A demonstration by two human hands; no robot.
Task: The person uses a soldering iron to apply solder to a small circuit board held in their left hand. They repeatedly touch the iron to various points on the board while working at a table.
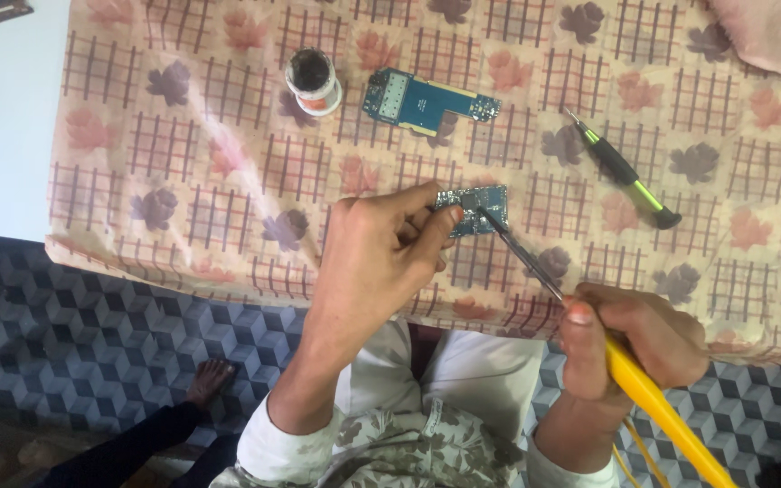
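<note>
The small circuit board [472,210] lies on the patterned cloth [183,181], near its front edge; the left hand [381,253] pins the board's near-left corner, fingers closed together on it. The right hand [630,339], nearer than the board and to its right, is clamped around the yellow handle of a soldering iron [580,316], whose dark tip rests on the board's right half. Beyond the board lies a larger blue circuit board [427,101]; left of that stands a small round tin [313,79]; a green-and-black screwdriver [621,167] lies to the small board's far right, well apart. Nothing lies between the hands and the board.
</note>
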